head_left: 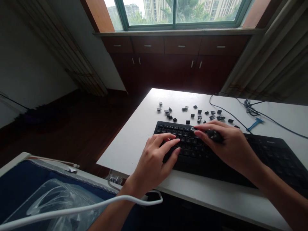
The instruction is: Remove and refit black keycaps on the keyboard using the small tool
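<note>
A black keyboard lies on the white table, its keys in rows under both hands. My left hand rests over its left part, fingers spread and touching the keys, holding nothing. My right hand is closed above the upper rows. Its thumb and forefinger pinch a small pale-edged piece, too small to name, at the top row. A dark, rounded object sits under the curled fingers of that hand, partly hidden. Behind the keyboard, several loose black keycaps are scattered, some upturned.
A blue plastic tool and a coiled black cable lie at the back right of the white table. At lower left are a blue zippered fabric item with clear plastic and a white tube-like bar. Cabinets stand beneath the window.
</note>
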Demonstrator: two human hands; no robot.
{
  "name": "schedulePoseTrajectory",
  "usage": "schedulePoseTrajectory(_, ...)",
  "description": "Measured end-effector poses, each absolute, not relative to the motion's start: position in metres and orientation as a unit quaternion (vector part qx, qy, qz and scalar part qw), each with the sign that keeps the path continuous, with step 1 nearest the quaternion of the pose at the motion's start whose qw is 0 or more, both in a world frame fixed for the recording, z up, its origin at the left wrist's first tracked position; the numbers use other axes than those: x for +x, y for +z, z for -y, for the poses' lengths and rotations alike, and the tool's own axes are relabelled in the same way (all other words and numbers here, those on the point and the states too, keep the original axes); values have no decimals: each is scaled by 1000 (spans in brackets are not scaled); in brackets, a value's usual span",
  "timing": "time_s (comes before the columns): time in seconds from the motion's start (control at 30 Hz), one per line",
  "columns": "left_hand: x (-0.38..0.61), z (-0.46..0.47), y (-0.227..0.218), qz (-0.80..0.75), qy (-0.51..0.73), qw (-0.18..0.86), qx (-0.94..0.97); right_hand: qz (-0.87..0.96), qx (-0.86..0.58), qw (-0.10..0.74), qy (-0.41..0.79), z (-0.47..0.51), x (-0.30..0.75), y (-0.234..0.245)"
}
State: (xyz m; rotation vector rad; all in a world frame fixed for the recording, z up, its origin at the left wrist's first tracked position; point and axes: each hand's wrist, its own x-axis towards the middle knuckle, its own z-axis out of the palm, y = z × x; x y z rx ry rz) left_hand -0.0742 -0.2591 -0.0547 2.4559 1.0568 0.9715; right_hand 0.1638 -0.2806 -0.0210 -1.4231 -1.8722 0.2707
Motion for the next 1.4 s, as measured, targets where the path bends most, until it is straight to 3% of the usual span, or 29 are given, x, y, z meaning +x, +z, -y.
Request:
schedulePoseTrajectory(0.1, -74, 259, -55, -368, 342, 149, 851, 748, -551, 359, 95, 282, 164, -25)
schedulePoseTrajectory(0.37, -74, 259, -56, -372, 331, 129, 858, 810, -540, 214, 85, 291, 150, -36)
schedulePoseTrajectory(0.9, -75, 259, -57, -352, 303, 101, 880, 795, -557, 218, 100, 290, 148, -38)
schedulePoseTrajectory(1.0, -75, 259, -57, -353, 304, 109, 878, 788, -551, 249, 119, 290, 148, -32)
schedulePoseTrajectory(1.27, -74, 258, -56, -362, 341, 146, 855, 614, -519, 502, 318, 285, 143, 7)
schedulePoseTrajectory(1.33, -74, 259, -56, -352, 331, 132, 865, 609, -511, 504, 337, 281, 140, 11)
schedulePoseTrajectory(1.4, -75, 259, -56, -344, 321, 118, 875, 656, -529, 459, 283, 278, 139, 9)
